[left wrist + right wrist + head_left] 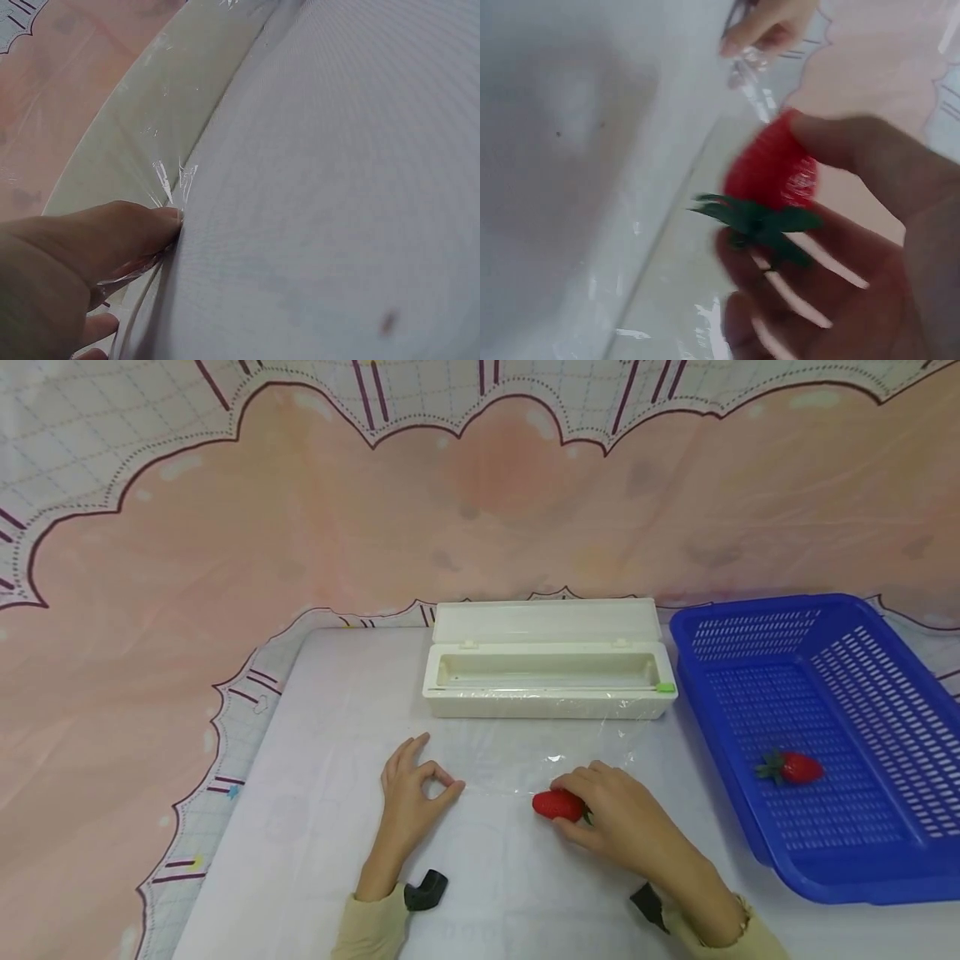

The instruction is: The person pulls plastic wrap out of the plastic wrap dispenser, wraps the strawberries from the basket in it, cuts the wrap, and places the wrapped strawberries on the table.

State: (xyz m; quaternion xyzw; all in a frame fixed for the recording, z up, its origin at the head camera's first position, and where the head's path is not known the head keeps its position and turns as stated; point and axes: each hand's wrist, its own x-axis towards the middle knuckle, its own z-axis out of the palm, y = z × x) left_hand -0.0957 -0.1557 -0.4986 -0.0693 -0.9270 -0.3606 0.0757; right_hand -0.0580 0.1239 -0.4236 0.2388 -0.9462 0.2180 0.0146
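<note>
My right hand [626,814] holds a red strawberry [557,805] between thumb and fingers, above the white table. In the right wrist view the strawberry's [769,169] green leaves [761,221] point back toward the palm. Thumb and index finger of my left hand [411,789] pinch the edge of clear cling film [169,180], the other fingers raised. The film stretches from that pinch toward a white cling film dispenser [551,703], and its near edge is faint in the head view. The dispenser's lid [546,622] stands raised at the back.
A blue basket [720,760] stands on the right with another strawberry [799,768] inside. At the dispenser's right end sits a green slider [665,687]. Behind the white tabletop [300,827] hangs a peach patterned cloth [510,510].
</note>
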